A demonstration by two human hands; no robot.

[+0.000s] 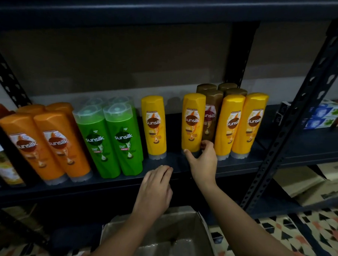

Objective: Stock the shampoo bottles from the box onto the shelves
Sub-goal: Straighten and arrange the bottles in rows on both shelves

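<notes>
Sunsilk shampoo bottles stand cap-down in a row on a dark shelf [123,185]. My right hand [202,162] grips the base of a yellow bottle [192,121], thumb on its left, fingers curled round its right side. Another yellow bottle [154,125] stands alone to the left of it, and two more yellow bottles [240,123] stand to its right, with brown bottles [211,110] behind. My left hand [155,189] rests with relaxed fingers on the shelf's front edge and holds nothing. The cardboard box [159,235] sits open below my arms; no bottles show inside.
Green bottles [109,138] and orange bottles [45,145] fill the shelf's left part. A slotted metal upright [292,117] bounds the shelf on the right, with toothpaste boxes [325,115] beyond it. More cardboard [309,184] lies on the lower shelf; patterned floor shows below.
</notes>
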